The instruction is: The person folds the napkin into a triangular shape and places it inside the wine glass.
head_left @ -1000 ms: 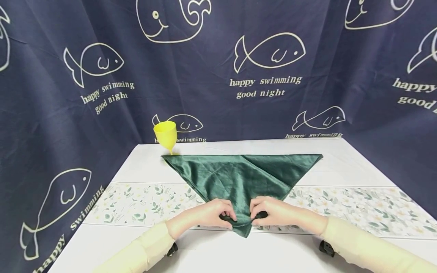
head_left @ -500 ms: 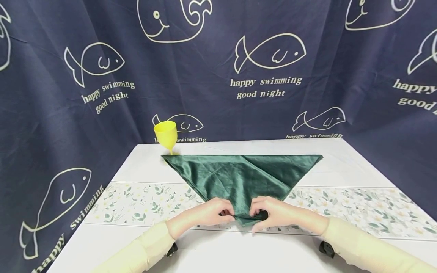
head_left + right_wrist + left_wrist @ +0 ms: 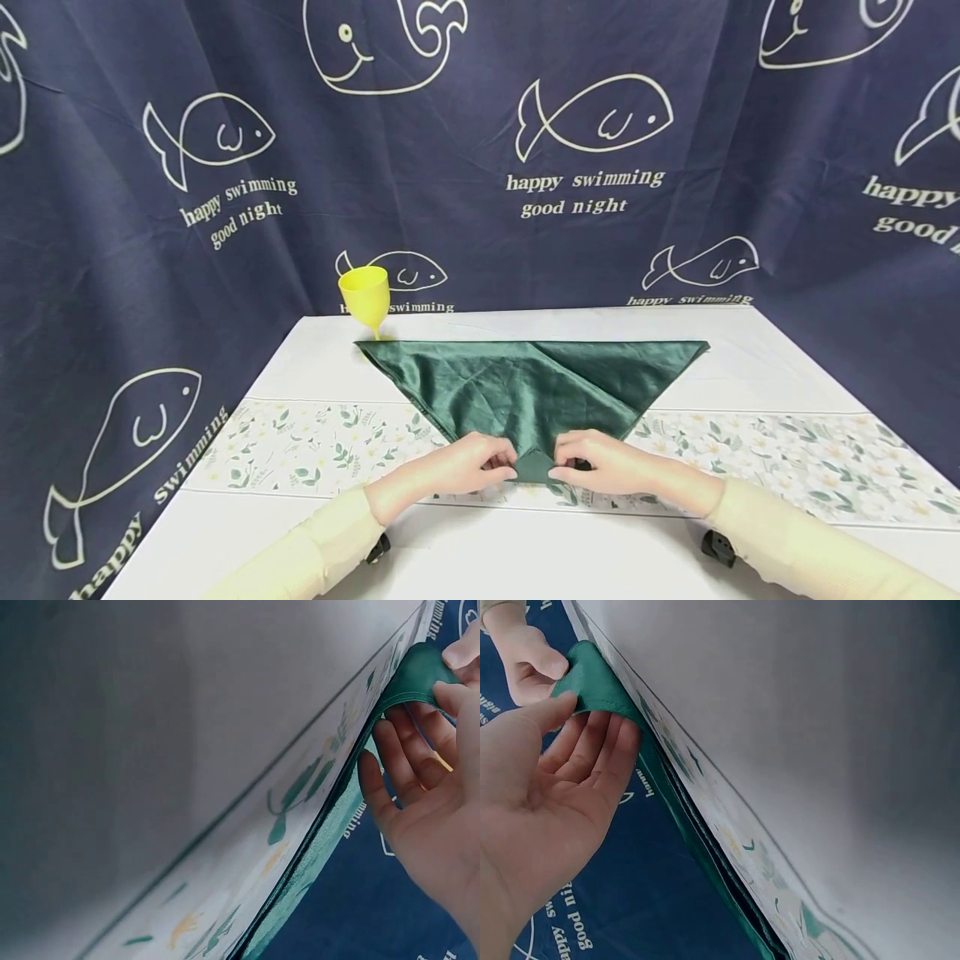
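Note:
A shiny dark green satin cloth (image 3: 480, 383) lies on the table as a triangle, its long straight edge at the back. Its near corner is turned back over the cloth, making a short blunt front edge. At the left of that turned part, my left hand (image 3: 474, 465) pinches the cloth between thumb and fingers. On the other side my right hand (image 3: 600, 462) pinches it the same way. Both wrist views show the cloth's folded flap (image 3: 596, 682) curving up between the thumbs and fingers.
Behind the cloth's back left corner stands a yellow plastic goblet (image 3: 366, 298). The white table (image 3: 480, 550) has a floral band (image 3: 300, 450) across it. A navy curtain (image 3: 450, 200) with fish drawings hangs close behind and at the sides.
The cloth's near tip, which pointed toward me, has been turned up and away onto the cloth. My right thumb dipped toward me, then came back up. The goblet has stayed put.

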### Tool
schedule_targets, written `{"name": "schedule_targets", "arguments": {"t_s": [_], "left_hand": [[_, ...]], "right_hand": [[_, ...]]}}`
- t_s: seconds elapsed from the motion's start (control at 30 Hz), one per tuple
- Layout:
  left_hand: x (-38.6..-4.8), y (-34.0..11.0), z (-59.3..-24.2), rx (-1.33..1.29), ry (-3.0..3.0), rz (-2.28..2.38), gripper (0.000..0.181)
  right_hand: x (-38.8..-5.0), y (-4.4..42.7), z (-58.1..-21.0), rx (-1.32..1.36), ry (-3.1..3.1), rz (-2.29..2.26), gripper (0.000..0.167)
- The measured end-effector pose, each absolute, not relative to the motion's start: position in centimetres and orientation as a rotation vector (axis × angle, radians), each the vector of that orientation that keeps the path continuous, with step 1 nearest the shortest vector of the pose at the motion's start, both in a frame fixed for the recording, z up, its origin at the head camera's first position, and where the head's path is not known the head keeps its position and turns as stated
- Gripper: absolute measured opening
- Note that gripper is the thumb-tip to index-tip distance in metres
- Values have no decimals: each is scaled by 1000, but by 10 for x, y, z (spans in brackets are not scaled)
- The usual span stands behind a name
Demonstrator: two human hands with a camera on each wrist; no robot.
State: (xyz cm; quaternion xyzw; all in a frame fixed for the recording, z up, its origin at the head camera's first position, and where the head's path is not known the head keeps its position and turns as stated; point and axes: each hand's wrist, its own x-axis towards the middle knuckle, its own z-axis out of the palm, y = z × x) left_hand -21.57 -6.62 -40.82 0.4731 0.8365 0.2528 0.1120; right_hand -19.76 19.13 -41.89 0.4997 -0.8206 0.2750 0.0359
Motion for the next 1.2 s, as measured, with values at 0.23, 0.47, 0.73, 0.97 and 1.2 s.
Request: {"name": "schedule_targets", "arguments": {"t_s": [0.23, 0.47, 0.73, 0.97, 1.2], "left_hand": [[-218, -68, -410, 1276, 2432, 911, 17], [-220, -70, -410, 1368, 2429, 830, 15], [-220, -70, -409, 1440, 2438, 714, 19], [-219, -69, -412, 1391, 2472, 654, 19], [-216, -67, -410, 1347, 2500, 615, 21]], "right_hand": [[-197, 192, -419, 1444, -2588, 814, 28], [-196, 192, -416, 1327, -2684, 817, 28], [-195, 192, -416, 1242, -2725, 802, 27], [-198, 193, -419, 1231, -2687, 796, 14], [-199, 192, -418, 1382, -2591, 762, 10]]}}
